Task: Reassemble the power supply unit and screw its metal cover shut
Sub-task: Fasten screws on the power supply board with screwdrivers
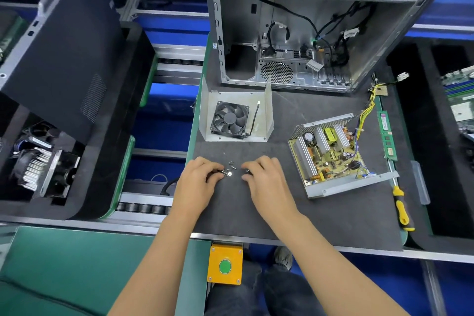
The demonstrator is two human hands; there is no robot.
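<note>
Left hand (198, 179) and right hand (262, 176) palm-down on the table (282, 213), fingers curled, fingertips pinching at loose screws (230, 169) scattered between them. Tiny, light, apt to roll; best taken singly by the head. Beyond, upturned metal cover (213, 110) cradling the fan (229, 119): thin, stiff, sharp-edged, best lifted by its side walls. To the right, open power supply base (331, 154) with fragile board; best handled by the frame.
</note>
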